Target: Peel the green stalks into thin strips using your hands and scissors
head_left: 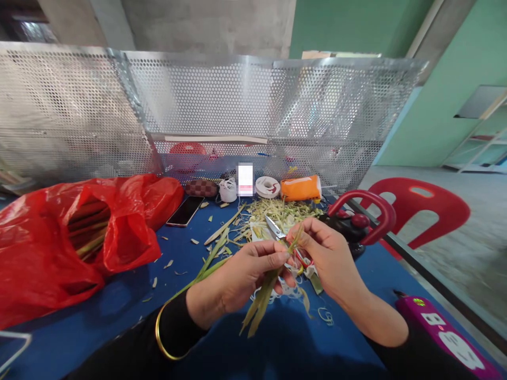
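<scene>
In the middle of the head view, my left hand (249, 272) pinches a bundle of dry green leaf strips (262, 301), whose split ends hang down below the fingers. My right hand (327, 253) has its thumb and forefinger closed on the upper tip of the same strips, just right of the left fingertips. A pair of scissors (274, 227) lies behind the hands, blades pointing up and left, its red handles partly hidden. Pale trimmings (269, 211) are heaped beyond it. Longer green stalks (214, 258) lie left of my left hand, partly behind the wrist.
A red plastic bag (130, 243) with brown stalks inside fills the left. Behind stand a phone (185, 211), a ribbon spool (268, 187) and an orange packet (301, 188), before a perforated metal screen (209, 95). A black kettle-like pot (343, 227) and purple case (439, 330) are right.
</scene>
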`<state>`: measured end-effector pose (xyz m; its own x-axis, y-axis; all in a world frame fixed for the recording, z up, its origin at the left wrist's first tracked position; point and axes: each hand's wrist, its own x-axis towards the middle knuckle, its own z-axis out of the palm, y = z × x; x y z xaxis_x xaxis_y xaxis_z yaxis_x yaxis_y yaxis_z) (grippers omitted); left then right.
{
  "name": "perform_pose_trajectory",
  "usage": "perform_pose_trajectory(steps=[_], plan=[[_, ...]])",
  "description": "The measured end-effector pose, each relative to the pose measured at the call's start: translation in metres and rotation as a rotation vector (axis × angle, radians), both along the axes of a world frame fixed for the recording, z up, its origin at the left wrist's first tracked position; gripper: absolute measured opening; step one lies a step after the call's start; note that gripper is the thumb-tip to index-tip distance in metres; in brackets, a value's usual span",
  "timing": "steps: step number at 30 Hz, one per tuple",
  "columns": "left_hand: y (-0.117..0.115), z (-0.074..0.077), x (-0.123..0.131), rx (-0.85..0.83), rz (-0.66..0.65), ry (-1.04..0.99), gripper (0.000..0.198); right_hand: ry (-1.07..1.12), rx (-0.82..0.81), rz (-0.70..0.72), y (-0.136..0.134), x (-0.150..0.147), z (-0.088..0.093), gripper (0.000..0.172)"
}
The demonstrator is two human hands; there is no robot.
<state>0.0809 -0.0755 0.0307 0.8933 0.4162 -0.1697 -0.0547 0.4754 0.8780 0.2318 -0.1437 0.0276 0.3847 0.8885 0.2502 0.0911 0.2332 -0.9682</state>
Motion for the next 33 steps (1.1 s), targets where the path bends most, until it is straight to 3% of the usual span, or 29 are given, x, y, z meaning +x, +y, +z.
perform_pose_trajectory(steps=[6,15,20,28,33], plan=[[-0.002,0.0,-0.001,0.015,-0.022,0.018,0.021,0.123,-0.031,0.05,0.003,-0.006,0.0,0.021],[0.005,-0.003,-0.003,0.048,0.048,0.021,0.018,0.5,-0.064,0.177,0.006,0.002,0.003,0.025],[0.018,0.004,-0.009,0.056,0.054,0.111,0.019,0.498,0.104,0.044,0.005,0.031,0.019,0.023],[0.043,0.007,-0.02,0.102,0.118,0.163,0.016,0.275,0.422,-0.246,-0.013,0.079,0.043,0.018],[0.044,0.012,-0.021,0.123,0.183,0.204,0.015,0.204,0.417,-0.312,-0.017,0.078,0.047,0.019]])
